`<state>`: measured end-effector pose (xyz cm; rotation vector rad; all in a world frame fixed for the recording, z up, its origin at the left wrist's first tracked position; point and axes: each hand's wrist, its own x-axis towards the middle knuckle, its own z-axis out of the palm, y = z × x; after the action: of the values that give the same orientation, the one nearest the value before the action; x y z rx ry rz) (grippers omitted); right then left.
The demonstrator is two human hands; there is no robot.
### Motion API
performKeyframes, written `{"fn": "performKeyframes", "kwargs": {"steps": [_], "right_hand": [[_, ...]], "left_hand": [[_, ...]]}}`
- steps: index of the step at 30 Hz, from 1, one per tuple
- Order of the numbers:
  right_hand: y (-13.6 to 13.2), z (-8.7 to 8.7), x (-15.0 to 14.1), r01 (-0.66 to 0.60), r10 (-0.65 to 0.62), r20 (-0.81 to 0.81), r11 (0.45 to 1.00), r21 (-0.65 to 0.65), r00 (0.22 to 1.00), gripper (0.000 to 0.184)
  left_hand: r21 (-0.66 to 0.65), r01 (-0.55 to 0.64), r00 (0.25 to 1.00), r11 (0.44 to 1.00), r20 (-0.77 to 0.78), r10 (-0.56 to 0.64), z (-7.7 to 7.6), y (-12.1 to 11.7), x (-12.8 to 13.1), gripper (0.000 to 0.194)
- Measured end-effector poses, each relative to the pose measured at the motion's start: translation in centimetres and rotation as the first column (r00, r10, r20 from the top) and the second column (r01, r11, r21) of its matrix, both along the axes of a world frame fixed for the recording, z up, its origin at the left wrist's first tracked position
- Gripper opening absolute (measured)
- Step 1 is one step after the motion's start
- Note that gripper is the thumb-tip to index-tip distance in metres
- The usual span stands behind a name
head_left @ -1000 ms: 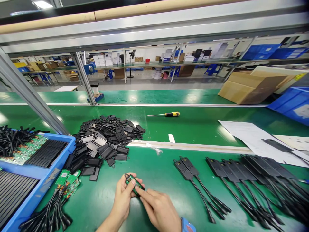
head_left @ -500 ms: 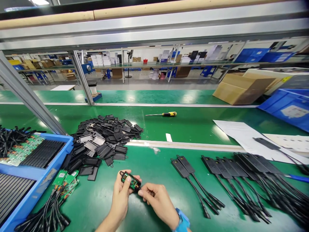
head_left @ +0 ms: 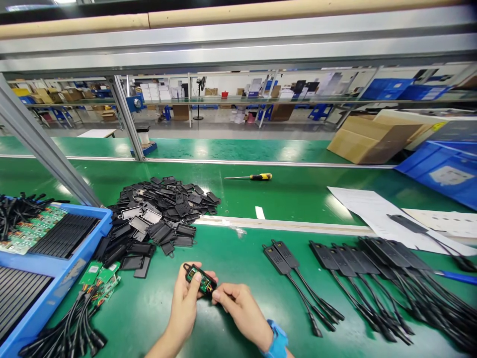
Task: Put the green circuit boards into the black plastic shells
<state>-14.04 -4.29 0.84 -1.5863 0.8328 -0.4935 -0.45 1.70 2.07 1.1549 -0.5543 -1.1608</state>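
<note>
My left hand (head_left: 185,303) grips a small black case with a green circuit board (head_left: 199,280) seated in it, held just above the green bench mat (head_left: 238,258). My right hand (head_left: 238,311) pinches the lower right end of the same case with thumb and forefinger. A blue band sits on my right wrist (head_left: 276,343). A heap of empty black case halves (head_left: 160,219) lies up and left of my hands. A bundle of green boards with black cables (head_left: 85,308) lies at the lower left.
A blue tray (head_left: 55,278) with black parts and boards stands at the left. Several assembled black units with cables (head_left: 372,278) are laid out in a row at the right. A yellow-handled screwdriver (head_left: 253,177), white paper sheets (head_left: 376,211) and a cardboard box (head_left: 372,136) lie beyond.
My right hand has slid from lying over the case to pinching its lower end. The case has tilted slightly in my left hand. The view has shifted a little.
</note>
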Motion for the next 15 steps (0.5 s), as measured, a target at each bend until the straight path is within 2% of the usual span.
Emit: {"fn": "performKeyframes", "kwargs": {"steps": [2,4,7,10,12,15], "right_hand": [[0.1,-0.1,0.2,0.047,-0.058,-0.085,0.991,-0.124,0.995,0.043],[0.2,-0.2,0.3,0.064,-0.092,-0.139,0.98,-0.19,0.986,0.042],[0.3,-0.2,0.3,0.069,-0.092,-0.139,0.985,-0.156,0.986,0.041],[0.3,0.2,0.1,-0.023,0.008,-0.117,0.991,-0.134,0.993,0.038],[0.2,0.6,-0.2,-0.031,0.007,-0.103,0.972,-0.232,0.995,0.034],[-0.1,0.8,-0.5,0.072,-0.085,-0.012,0.896,-0.437,0.996,0.022]], "left_hand": [[0.001,-0.01,0.999,1.0,0.051,0.01,0.0,0.1,-0.1,0.038],[-0.005,-0.019,0.993,1.0,0.118,0.019,0.0,0.1,-0.1,0.038],[-0.003,-0.008,0.985,1.0,0.172,0.009,0.2,-0.1,0.0,0.039],[0.055,0.036,0.994,0.998,0.1,-0.041,0.3,-0.7,0.3,0.042],[0.102,0.09,0.992,0.991,0.074,-0.098,0.0,-1.0,0.6,0.043],[0.143,0.183,0.964,0.973,0.165,-0.206,-0.6,-1.2,0.8,0.041]]}}
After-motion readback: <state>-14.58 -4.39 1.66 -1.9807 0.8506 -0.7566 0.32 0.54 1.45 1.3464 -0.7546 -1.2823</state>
